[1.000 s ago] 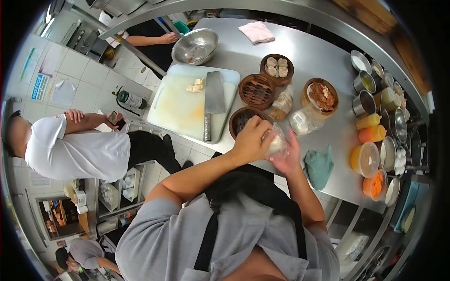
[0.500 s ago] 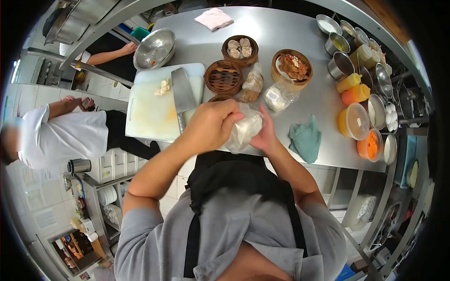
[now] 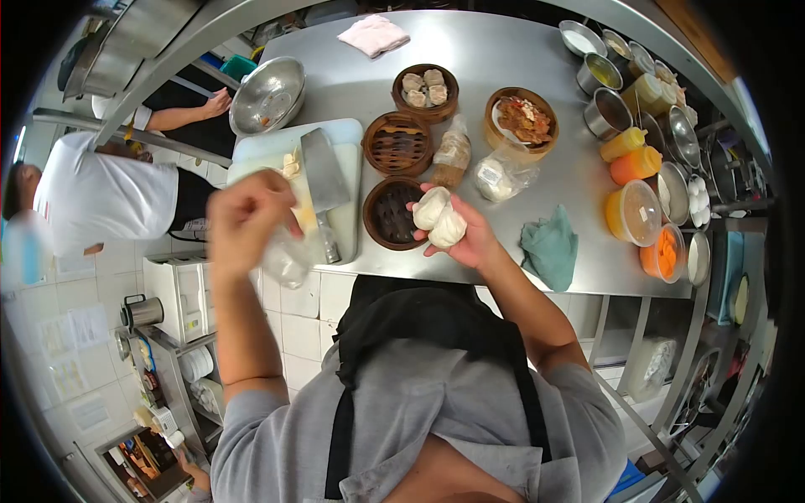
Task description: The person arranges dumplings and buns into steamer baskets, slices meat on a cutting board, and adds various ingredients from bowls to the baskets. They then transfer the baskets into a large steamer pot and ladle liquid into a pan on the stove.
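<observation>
My right hand (image 3: 471, 230) is palm up, with two white buns (image 3: 448, 228) resting in its curled fingers. Close to its left is a round bamboo steamer basket (image 3: 388, 220) with its slatted bottom showing. My left hand (image 3: 251, 214), smeared by motion, is closed on a crumpled clear plastic bag (image 3: 287, 261) that hangs near the left table edge. Behind that hand lie a cleaver (image 3: 322, 172) and pale chopped pieces (image 3: 290, 166) on a white cutting board (image 3: 251, 155). A tied bag of brown food (image 3: 453, 155) and another bag with white contents (image 3: 496, 179) lie beyond my right hand.
Farther back are a slatted steamer (image 3: 398, 141), a steamer of dumplings (image 3: 425, 87) and one with a reddish dish (image 3: 524, 120). A metal bowl (image 3: 268, 96) stands at left, a green cloth (image 3: 550, 249) at right. Sauce bottles (image 3: 635, 163) and tubs line the right edge. Co-workers stand at left.
My hands have come apart. The left has swung left with the plastic bag, while the two buns, out of the bag, stay in my right hand. The lower steamer is now uncovered to view.
</observation>
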Demonstrator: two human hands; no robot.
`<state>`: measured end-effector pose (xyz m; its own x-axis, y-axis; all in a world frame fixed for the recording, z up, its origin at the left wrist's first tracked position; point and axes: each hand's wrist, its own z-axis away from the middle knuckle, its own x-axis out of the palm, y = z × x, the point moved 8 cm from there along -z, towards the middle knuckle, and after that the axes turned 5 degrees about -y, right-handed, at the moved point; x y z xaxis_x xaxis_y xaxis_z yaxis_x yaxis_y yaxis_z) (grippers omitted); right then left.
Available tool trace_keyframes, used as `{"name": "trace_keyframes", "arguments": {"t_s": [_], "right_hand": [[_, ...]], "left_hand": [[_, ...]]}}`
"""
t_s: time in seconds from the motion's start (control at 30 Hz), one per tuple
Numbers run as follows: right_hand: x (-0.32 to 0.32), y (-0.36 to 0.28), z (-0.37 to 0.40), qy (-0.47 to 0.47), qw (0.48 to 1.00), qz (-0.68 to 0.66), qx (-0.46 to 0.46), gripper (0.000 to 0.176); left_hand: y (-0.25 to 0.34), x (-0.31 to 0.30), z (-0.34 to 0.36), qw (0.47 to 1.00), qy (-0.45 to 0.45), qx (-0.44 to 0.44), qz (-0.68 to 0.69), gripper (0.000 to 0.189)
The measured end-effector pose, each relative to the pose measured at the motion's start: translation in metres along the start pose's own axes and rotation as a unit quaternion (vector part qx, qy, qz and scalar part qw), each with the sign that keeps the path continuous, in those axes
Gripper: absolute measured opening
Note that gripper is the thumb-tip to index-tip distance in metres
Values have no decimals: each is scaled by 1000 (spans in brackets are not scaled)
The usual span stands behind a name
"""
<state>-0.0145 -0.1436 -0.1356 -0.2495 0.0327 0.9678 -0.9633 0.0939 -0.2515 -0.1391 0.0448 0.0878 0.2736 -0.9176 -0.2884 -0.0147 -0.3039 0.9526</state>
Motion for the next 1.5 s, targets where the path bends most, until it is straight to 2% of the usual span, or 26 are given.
{"name": "trace_keyframes", "arguments": {"t_s": [0.03,0.07,0.1,0.17,0.2,0.27,0.33,0.37,0.4,0.43,0.47,0.5,0.57,0.63,0.7,0.73,0.8,0.83,0.87,0.9,0.93,1.03,1.23,1.3,1.4,1.5], "right_hand": [[4,-1,-5,0,1000,2,6,56],[13,-1,-11,-27,998,62,17,55],[22,1,-18,-55,991,121,27,53],[28,13,-26,-26,985,161,55,55],[28,17,-28,0,977,201,76,58],[28,17,-28,53,964,249,74,60],[11,9,-21,164,929,320,90,67],[1,10,-16,170,928,318,94,67],[-7,-6,-12,204,839,501,61,66],[-8,-20,-10,227,713,663,26,65],[-14,-29,-6,267,658,704,7,59],[-9,-32,-9,268,658,704,10,59],[25,-43,-23,215,559,800,-35,51],[32,-47,-32,204,561,799,-69,45],[27,-45,-40,175,671,717,-71,45],[28,-44,-43,179,671,716,-71,45],[16,-34,-49,221,681,697,27,45],[16,-31,-51,224,680,697,25,45],[17,-29,-54,220,628,746,10,41],[15,-27,-57,215,573,791,-5,38],[33,-26,-60,136,478,853,-157,34],[21,-13,-60,131,481,854,-150,34],[30,-6,-52,92,453,864,-202,37],[26,-4,-52,17,497,844,-202,35],[22,-13,-48,20,542,818,-192,33],[68,-51,-6,124,550,782,-266,31]], "left_hand": [[-48,11,2,987,39,-151,-30,17],[-64,39,-3,990,36,-130,-37,38],[-90,67,-6,987,-68,-137,-45,60],[-100,108,-13,990,-129,-17,-60,69],[-119,111,-10,991,-125,-19,-54,69],[-158,117,-4,974,-131,-96,159,65],[-165,107,-3,981,-132,-101,102,65],[-169,102,-1,985,-132,-105,41,66],[-158,92,-6,989,-110,-23,-101,65],[-159,91,-8,989,-108,-23,-97,65],[-163,92,-7,964,-112,-46,-237,64],[-163,92,-8,918,-115,-66,-374,63],[-171,105,-10,915,-132,-72,-375,63],[-174,111,-8,911,-150,-76,-376,64],[-172,115,-2,926,-169,-66,-332,58],[-175,116,1,934,-162,-39,-316,55],[-182,115,5,940,-148,-43,-304,55],[-182,114,5,946,-130,-50,-293,54],[-182,116,6,946,-132,-46,-293,54],[-181,110,5,945,-115,-112,-284,51],[-184,105,7,940,-98,-179,-274,48],[-178,107,11,951,-50,-108,-287,44],[-170,111,11,952,-41,-106,-285,42],[-169,111,11,949,-39,-115,-292,40],[-164,110,8,942,-57,-122,-308,40],[-133,86,-1,960,-14,-37,-279,34]]}}
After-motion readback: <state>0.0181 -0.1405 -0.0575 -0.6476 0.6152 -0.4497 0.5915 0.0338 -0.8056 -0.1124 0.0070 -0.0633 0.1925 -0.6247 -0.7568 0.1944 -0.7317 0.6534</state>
